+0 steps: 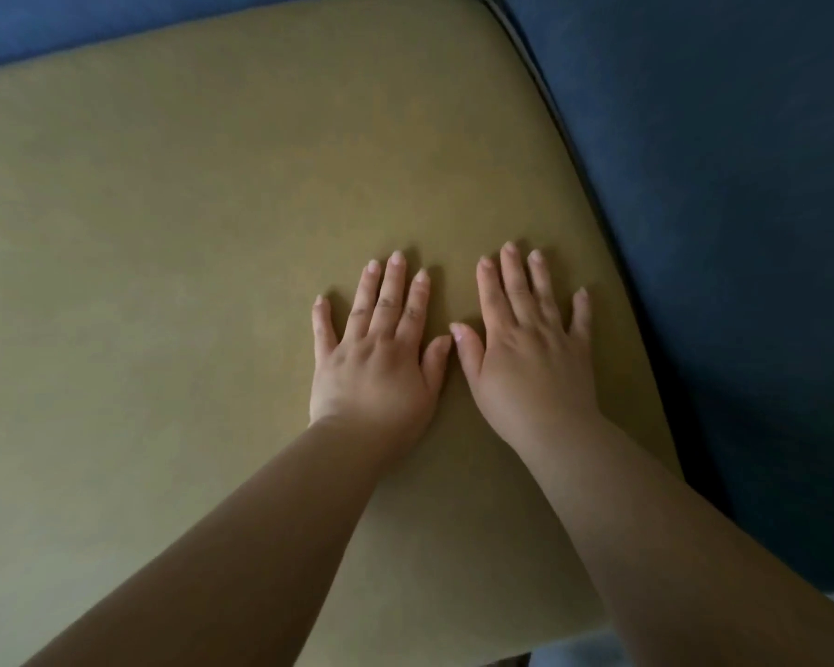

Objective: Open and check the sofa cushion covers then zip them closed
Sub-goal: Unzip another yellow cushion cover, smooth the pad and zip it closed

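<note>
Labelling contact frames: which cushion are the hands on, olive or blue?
The olive-green fabric seat cushion. The left hand and right hand lie flat, fingers spread, on its top; the dark blue fabric cushion beside it is untouched.

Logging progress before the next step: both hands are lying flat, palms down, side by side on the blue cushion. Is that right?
Not quite. The head view shows the left hand and right hand flat, palms down, side by side on the olive-yellow cushion; the blue cushion lies beside it, untouched.

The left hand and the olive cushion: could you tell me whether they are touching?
Touching. The head view shows the left hand lying palm-down, fingers spread, flat on the olive cushion.
</note>
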Tool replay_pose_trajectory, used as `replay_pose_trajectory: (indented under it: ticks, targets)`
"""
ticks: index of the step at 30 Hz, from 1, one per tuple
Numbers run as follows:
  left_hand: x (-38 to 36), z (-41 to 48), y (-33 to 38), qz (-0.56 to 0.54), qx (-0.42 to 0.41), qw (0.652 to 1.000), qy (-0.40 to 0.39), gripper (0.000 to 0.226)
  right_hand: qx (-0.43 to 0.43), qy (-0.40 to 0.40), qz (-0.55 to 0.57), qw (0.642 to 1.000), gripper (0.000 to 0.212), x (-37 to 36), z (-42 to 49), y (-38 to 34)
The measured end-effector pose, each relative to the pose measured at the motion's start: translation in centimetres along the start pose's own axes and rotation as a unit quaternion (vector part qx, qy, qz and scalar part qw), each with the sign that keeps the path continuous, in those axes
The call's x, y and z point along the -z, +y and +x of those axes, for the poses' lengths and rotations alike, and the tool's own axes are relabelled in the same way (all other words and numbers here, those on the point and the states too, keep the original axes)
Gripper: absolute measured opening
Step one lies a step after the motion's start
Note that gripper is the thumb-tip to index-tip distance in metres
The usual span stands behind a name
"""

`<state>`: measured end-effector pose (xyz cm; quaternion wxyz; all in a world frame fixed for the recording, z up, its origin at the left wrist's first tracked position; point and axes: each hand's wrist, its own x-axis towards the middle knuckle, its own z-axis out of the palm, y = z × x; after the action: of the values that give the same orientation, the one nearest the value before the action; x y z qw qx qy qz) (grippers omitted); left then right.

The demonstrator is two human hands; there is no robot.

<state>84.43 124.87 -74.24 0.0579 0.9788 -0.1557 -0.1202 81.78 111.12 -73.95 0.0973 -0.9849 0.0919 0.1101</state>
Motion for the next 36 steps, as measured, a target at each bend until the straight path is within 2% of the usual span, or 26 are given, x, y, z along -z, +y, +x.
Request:
replay_pose_trajectory:
  ticks: [3, 6, 7, 11, 14, 18, 21, 24, 26, 28, 30, 31, 33, 36]
  targets:
    - [0.9, -0.4, -0.6, -0.018, -0.016, 1.000, 0.018, 0.071, 0.005, 0.021, 0.008, 1.000, 0.070, 0.7, -0.6, -0.5]
    - [2.0, -1.4, -2.5, -0.024, 0.001, 0.997, 0.079, 0.066, 0.035, 0.105, 0.032, 0.993, 0.069, 1.3, -1.3, -2.1]
    - [1.9, -1.7, -3.4, -0.021, 0.019, 0.996, 0.081, 0.065, 0.043, 0.110, 0.037, 0.992, 0.070, 1.0, -1.3, -2.7]
    - [0.1, -2.3, -5.0, 0.001, 0.050, 0.999, 0.013, 0.068, 0.045, 0.022, 0.002, 0.999, 0.070, -1.3, -1.7, -4.5]
    - [0.9, -1.9, -5.2, -0.036, 0.047, 0.998, 0.033, 0.069, 0.040, 0.000, 0.020, 0.999, 0.069, -0.5, -1.0, -5.9]
    - [2.7, -3.3, -9.1, -0.047, 0.073, 0.987, 0.134, 0.064, 0.105, 0.115, 0.056, 0.986, 0.067, 0.6, -1.0, -10.0]
    - [1.4, -4.7, -12.1, -0.024, 0.121, 0.990, 0.068, 0.067, 0.115, 0.079, 0.039, 0.989, 0.069, -2.0, -1.2, -11.9]
    - [0.2, -4.8, -13.0, -0.028, 0.127, 0.991, 0.032, 0.066, 0.092, 0.025, -0.002, 0.995, 0.069, -3.4, -1.3, -12.9]
    - [1.0, -4.6, -12.9, -0.076, 0.126, 0.988, 0.040, 0.066, 0.085, 0.016, -0.003, 0.996, 0.067, -3.1, -1.1, -13.6]
    - [2.5, -4.9, -13.6, -0.123, 0.121, 0.982, 0.077, 0.068, 0.109, 0.054, 0.017, 0.992, 0.067, -2.0, -1.3, -15.1]
    - [3.4, -5.5, -15.1, -0.102, 0.112, 0.980, 0.131, 0.065, 0.136, 0.111, 0.039, 0.984, 0.066, -1.4, -1.6, -17.2]
    - [3.3, -5.9, -16.3, -0.079, 0.118, 0.980, 0.137, 0.064, 0.147, 0.111, 0.039, 0.982, 0.066, -1.8, -1.6, -18.1]
    - [2.7, -6.8, -19.0, -0.047, 0.147, 0.983, 0.098, 0.066, 0.158, 0.086, 0.023, 0.983, 0.068, -3.3, -1.7, -20.1]
    - [1.5, -6.9, -19.8, -0.054, 0.146, 0.987, 0.038, 0.071, 0.126, 0.045, -0.022, 0.991, 0.070, -4.9, -1.7, -20.0]
